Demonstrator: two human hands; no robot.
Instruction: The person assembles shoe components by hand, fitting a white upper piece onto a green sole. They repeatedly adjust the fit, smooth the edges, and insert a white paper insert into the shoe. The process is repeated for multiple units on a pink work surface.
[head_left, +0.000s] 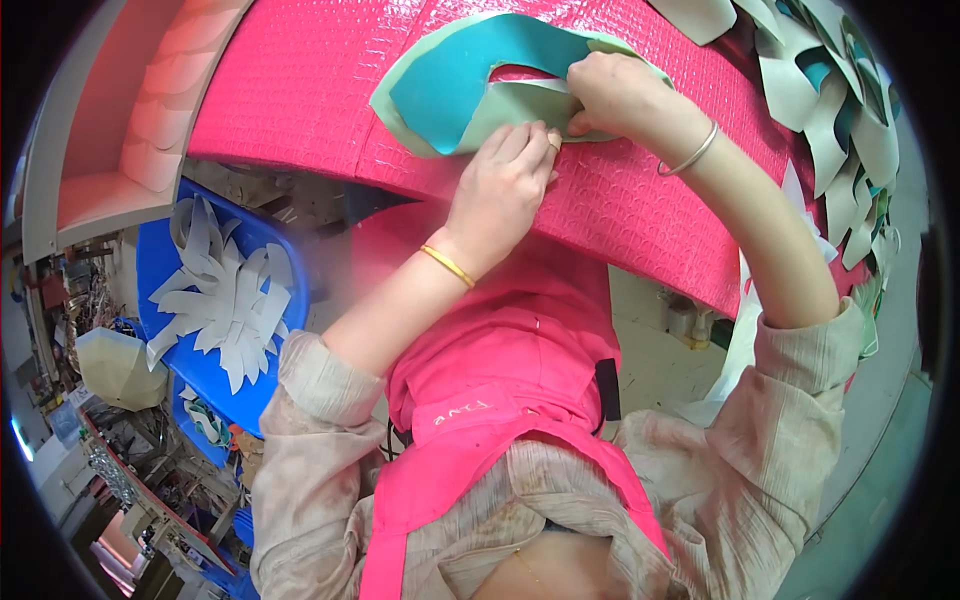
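A curved teal piece point(435, 92) of sheet material lies over a larger pale green sheet point(508, 106) on the pink-covered table. An opening in the middle shows a strip of the pink cover. My left hand point(500, 190), with a ring on one finger, has its fingers bunched together on the near edge of the pale green sheet. At the right end of the layered pieces, my right hand point(622, 95) is closed on the sheet, thumb curled underneath. The parts of the sheet inside the right hand are hidden.
A blue chair point(175, 345) at the left holds a pile of white cut strips point(225, 290). Overlapping pale green and teal leaf-shaped pieces point(835, 125) hang at the right. A white-edged panel with pinkish scales point(150, 120) stands at the far left of the table.
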